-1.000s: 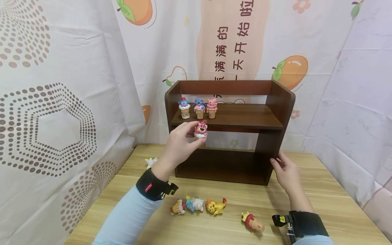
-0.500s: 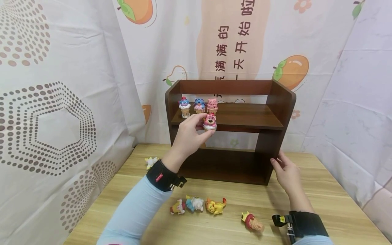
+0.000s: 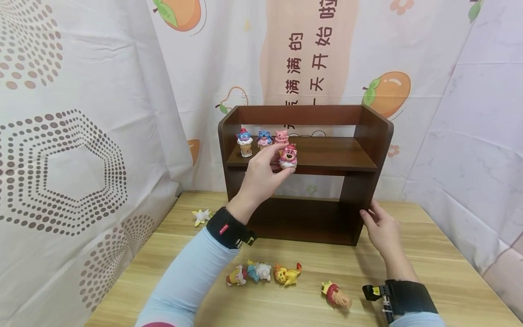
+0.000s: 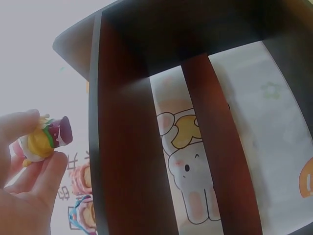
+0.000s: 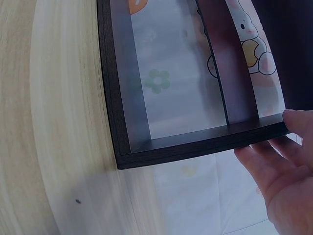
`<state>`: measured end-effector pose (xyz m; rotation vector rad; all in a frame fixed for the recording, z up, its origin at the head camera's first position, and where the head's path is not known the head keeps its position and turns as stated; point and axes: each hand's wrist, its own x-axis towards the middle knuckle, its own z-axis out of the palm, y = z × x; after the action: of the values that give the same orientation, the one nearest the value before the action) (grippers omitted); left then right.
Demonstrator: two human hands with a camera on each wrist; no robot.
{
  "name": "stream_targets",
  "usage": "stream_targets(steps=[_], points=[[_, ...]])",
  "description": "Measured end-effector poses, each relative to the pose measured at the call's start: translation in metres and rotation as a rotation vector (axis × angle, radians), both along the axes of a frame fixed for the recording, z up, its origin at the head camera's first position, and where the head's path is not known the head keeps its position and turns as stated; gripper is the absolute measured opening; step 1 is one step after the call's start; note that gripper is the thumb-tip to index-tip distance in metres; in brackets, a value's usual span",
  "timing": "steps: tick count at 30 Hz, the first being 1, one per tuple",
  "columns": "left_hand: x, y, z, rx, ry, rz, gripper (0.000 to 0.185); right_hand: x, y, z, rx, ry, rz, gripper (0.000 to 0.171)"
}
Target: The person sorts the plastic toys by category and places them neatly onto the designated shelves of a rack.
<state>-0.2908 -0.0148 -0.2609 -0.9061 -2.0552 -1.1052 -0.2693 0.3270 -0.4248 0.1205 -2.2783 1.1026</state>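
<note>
While the right hand rested with straight fingers against the side panel of the wooden shelf, the left hand pinched a pink bear figurine upright, head up, at the front edge of the upper board. Three figurines stood in a row there. Five more toys lay on the table.
</note>
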Motion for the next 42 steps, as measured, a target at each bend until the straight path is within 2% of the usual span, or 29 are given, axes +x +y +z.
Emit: stream_targets(steps=[11,16,25,31,38,42], points=[[-0.006,0.021,0.011,-0.022,-0.033,0.058,0.054,-0.001,0.001,-0.001,-0.009,0.007,0.013,0.048],[-0.01,0.029,0.014,-0.037,-0.029,0.111,0.05,0.0,0.002,-0.001,0.007,0.004,0.006,0.048],[-0.023,0.037,0.016,-0.07,-0.067,0.191,0.052,-0.001,0.0,-0.001,-0.001,0.016,0.0,0.047],[-0.032,0.04,0.016,-0.09,-0.075,0.219,0.052,0.001,-0.001,0.001,0.018,0.011,-0.007,0.046],[-0.034,0.044,0.023,-0.195,-0.112,0.257,0.051,0.001,0.0,0.0,-0.005,-0.01,-0.006,0.048],[-0.033,0.043,0.029,-0.237,-0.153,0.254,0.058,0.002,0.0,0.001,0.003,-0.023,-0.013,0.049]])
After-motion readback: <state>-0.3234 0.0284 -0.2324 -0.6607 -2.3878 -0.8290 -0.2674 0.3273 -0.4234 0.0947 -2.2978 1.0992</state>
